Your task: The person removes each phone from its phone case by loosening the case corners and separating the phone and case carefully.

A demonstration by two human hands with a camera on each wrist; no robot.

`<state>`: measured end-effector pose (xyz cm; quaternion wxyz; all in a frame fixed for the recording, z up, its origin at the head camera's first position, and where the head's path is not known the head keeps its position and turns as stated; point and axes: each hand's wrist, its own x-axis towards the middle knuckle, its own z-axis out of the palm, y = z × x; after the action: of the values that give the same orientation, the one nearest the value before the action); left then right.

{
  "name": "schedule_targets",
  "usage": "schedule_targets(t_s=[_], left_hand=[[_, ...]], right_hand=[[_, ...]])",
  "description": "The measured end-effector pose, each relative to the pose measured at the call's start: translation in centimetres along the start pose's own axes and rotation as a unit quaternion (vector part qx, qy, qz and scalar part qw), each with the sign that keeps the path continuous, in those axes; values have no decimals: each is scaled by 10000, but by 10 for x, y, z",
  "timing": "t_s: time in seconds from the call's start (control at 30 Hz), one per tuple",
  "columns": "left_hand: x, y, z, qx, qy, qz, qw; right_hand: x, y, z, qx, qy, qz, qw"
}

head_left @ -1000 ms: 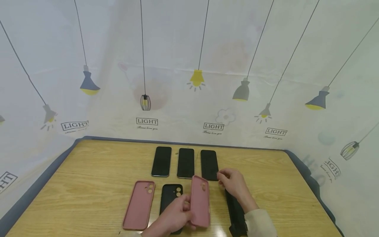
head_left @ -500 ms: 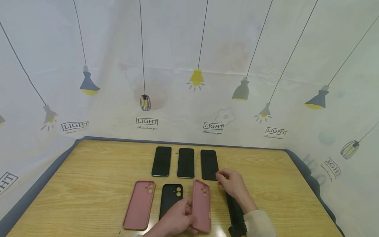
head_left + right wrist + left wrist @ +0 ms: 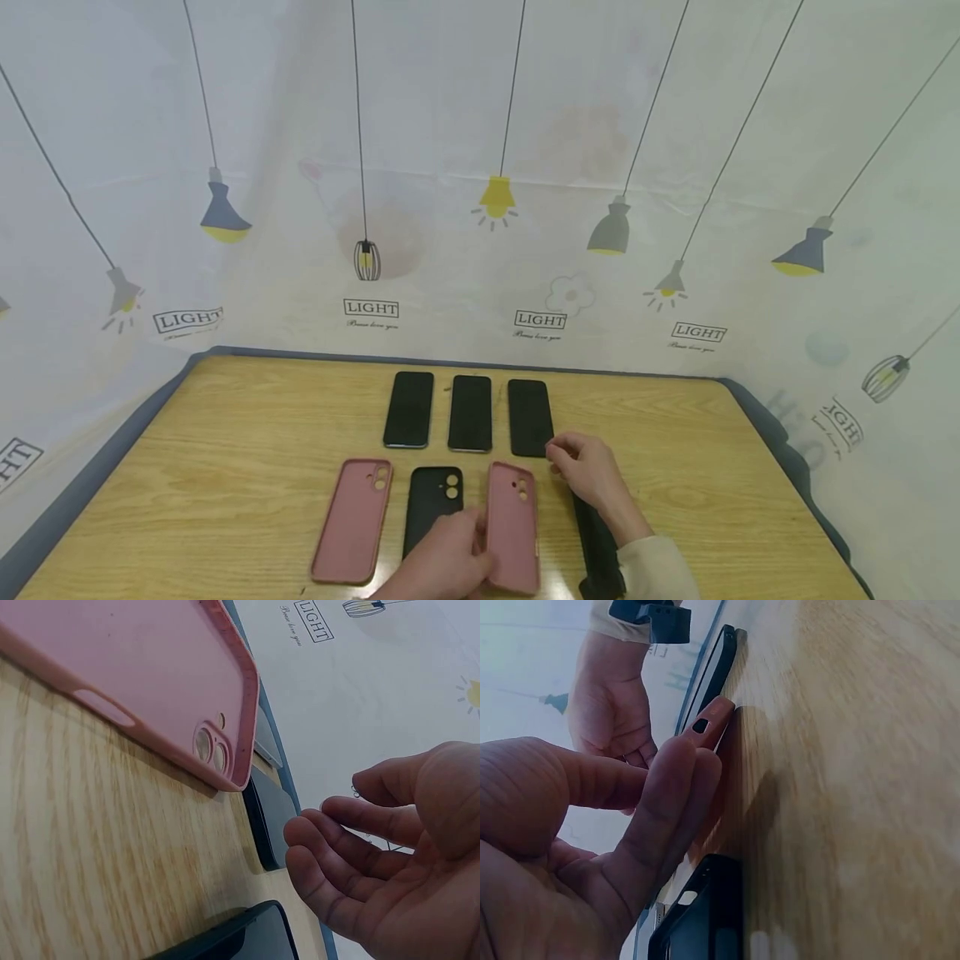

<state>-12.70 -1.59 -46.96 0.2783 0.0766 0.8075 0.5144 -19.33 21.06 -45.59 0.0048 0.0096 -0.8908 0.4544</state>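
My left hand [image 3: 447,557] holds the left edge of a pink phone case [image 3: 513,533], fingertips and thumb close together along its side. The case lies hollow side up, nearly flat on the table, its camera cutouts at the far end. A black phone case [image 3: 429,504] lies partly hidden behind the left hand. My right hand [image 3: 588,468] hovers with loosely bent fingers and nothing in them, near the lower corner of the rightmost phone [image 3: 530,417]. Beneath the right forearm lies another black case [image 3: 596,542], largely covered.
Two more dark phones, a left one [image 3: 408,408] and a middle one [image 3: 470,412], lie at the back of the wooden table [image 3: 225,467]. A second pink case [image 3: 351,521] lies at front left. A lamp-printed white curtain [image 3: 435,125] stands behind.
The left hand has lowered the pink case from a tilted, raised pose down to the table, slightly rightward and toward me. The right hand has barely moved.
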Motion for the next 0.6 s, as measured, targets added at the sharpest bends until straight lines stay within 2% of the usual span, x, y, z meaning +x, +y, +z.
schedule_targets(t_s=[0.43, 0.6], left_hand=[[3, -1, 5, 695, 309, 167, 9970], [1, -3, 3, 655, 291, 171, 9973]], right_hand=[[-1, 3, -1, -7, 12, 51, 10000], [-2, 3, -5, 28, -2, 26, 10000]])
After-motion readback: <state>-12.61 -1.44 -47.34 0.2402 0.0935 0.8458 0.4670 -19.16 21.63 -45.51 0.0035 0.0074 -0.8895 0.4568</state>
